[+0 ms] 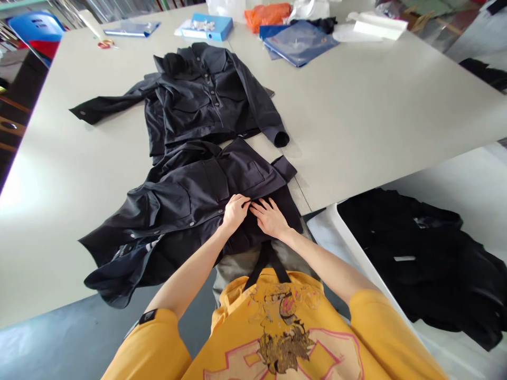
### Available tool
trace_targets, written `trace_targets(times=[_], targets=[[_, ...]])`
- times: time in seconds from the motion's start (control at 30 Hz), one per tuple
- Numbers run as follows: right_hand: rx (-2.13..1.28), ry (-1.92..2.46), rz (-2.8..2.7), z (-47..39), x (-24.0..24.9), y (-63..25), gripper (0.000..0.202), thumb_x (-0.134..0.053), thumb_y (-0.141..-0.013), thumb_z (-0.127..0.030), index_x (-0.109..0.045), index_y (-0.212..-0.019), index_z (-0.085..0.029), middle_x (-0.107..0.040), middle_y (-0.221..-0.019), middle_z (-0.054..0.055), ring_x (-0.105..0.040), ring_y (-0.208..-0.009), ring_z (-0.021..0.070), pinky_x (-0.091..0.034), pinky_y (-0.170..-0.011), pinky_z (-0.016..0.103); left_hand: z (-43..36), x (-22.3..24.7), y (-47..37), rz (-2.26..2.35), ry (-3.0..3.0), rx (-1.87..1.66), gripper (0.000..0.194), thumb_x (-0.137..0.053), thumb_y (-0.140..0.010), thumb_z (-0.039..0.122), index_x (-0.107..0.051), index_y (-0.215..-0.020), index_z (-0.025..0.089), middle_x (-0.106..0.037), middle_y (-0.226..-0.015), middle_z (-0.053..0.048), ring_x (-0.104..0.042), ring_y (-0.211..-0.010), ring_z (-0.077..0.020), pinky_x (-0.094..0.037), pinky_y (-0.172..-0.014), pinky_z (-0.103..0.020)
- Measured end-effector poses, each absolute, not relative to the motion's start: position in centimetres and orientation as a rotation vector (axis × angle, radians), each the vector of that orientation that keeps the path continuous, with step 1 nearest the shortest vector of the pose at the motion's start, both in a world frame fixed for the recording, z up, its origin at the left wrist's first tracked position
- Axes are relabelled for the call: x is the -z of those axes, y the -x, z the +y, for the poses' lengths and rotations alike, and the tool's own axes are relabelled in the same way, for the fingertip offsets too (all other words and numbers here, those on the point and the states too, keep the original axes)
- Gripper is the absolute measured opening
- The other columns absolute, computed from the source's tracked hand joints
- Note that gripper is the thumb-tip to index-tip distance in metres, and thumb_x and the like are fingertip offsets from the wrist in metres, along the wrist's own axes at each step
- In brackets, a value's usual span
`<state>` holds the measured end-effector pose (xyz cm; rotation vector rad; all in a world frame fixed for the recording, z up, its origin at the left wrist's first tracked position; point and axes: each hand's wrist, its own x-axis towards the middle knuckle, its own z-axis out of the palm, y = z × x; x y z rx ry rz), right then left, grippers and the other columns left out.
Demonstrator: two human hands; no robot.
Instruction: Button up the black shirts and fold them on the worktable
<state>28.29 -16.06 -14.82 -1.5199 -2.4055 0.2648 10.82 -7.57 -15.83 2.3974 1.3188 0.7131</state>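
A black jacket (206,184) lies sideways along the near edge of the table, its collar to the left and its hem to the right. My left hand (236,212) is closed on the jacket's front edge, close to the row of snaps. Right beside it, my right hand (270,217) rests on the dark cloth with fingers spread, its fingertips near those of the left. Beyond it a second black jacket (194,95) is laid out with its front upward and its sleeves to both sides.
The pale table (356,116) bears red-handled scissors (106,44), a blue box (208,27), blue plastic packets (299,43) and an orange bag (267,17) toward its far side. At the right, below the table edge, a white bin (356,240) holds dark garments (420,264).
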Motion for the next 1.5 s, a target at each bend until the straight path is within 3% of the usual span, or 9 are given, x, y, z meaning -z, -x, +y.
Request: trace_targets(times=[0.27, 0.5, 0.7, 0.83, 1.0, 1.27, 1.5], targets=[[-0.235, 1.521, -2.403, -16.1, 14.6, -28.2, 0.047, -0.046, -0.098, -0.021, -0.053, -0.144, -0.018, -0.054, -0.147, 0.009, -0.038, -0.141, 0.0294, -0.023, -0.122, 0.054, -7.8, 15.5, -10.2, 1.12, -2.675, -0.528, 0.027, -0.049, -0.099, 0.018, -0.072, -0.112, 0.017, -0.069, -0.101, -0.01, -0.061, -0.094, -0.022, -0.054, -0.087, -0.037], [-0.227, 1.526, -2.403, -16.2, 14.9, -28.0, 0.045, -0.046, -0.097, -0.021, -0.054, -0.142, -0.017, -0.052, -0.148, 0.011, -0.038, -0.14, 0.0299, -0.023, -0.122, 0.055, -8.6, 15.0, -10.5, 1.243, -2.749, -0.299, 0.033, -0.044, -0.098, 0.016, -0.067, -0.123, 0.019, -0.066, -0.116, -0.013, -0.059, -0.106, -0.0259, -0.051, -0.09, -0.041], [-0.187, 1.543, -2.285, -16.3, 15.0, -28.3, 0.047, -0.042, -0.097, -0.017, -0.054, -0.142, -0.01, -0.054, -0.143, 0.016, -0.041, -0.138, 0.0261, -0.023, -0.124, 0.047, -10.3, 13.7, -11.2, 1.248, -2.8, -0.064, 0.044, -0.039, -0.096, 0.01, -0.055, -0.137, 0.011, -0.06, -0.129, -0.016, -0.054, -0.116, -0.0278, -0.048, -0.096, -0.042], [-0.184, 1.642, -2.249, -15.4, 14.8, -27.8, 0.053, -0.038, -0.101, -0.025, -0.043, -0.15, -0.007, -0.045, -0.153, 0.017, -0.033, -0.145, 0.0296, -0.021, -0.122, 0.052, -11.7, 13.2, -12.1, 1.296, -2.836, 0.04, 0.047, -0.036, -0.095, 0.009, -0.053, -0.138, 0.005, -0.058, -0.129, -0.021, -0.053, -0.115, -0.0314, -0.046, -0.097, -0.047], [-0.219, 1.703, -2.335, -14.9, 14.8, -26.8, 0.054, -0.033, -0.103, -0.027, -0.039, -0.153, -0.009, -0.042, -0.157, 0.017, -0.031, -0.148, 0.0311, -0.024, -0.119, 0.057, -12.7, 13.8, -12.5, 1.402, -2.817, -0.028, 0.049, -0.033, -0.096, 0.009, -0.05, -0.142, 0.007, -0.058, -0.132, -0.02, -0.052, -0.121, -0.0308, -0.042, -0.104, -0.047], [-0.096, 1.761, -2.384, -15.0, 15.1, -26.2, 0.056, -0.034, -0.105, -0.032, -0.037, -0.154, -0.005, -0.038, -0.159, 0.02, -0.032, -0.147, 0.0352, -0.026, -0.117, 0.063, -12.4, 14.9, -11.3, 1.437, -2.746, -0.244, 0.052, -0.044, -0.092, 0.01, -0.047, -0.144, 0.004, -0.057, -0.134, -0.022, -0.053, -0.124, -0.0303, -0.045, -0.106, -0.043], [-0.045, 1.756, -2.415, -15.2, 14.9, -26.0, 0.055, -0.034, -0.101, -0.022, -0.04, -0.153, -0.003, -0.041, -0.156, 0.022, -0.035, -0.145, 0.0383, -0.029, -0.115, 0.066, -12.9, 15.8, -12.2, 1.499, -2.803, -0.125, 0.056, -0.036, -0.092, 0.006, -0.046, -0.147, 0.005, -0.053, -0.144, -0.023, -0.049, -0.138, -0.0296, -0.042, -0.114, -0.045]])
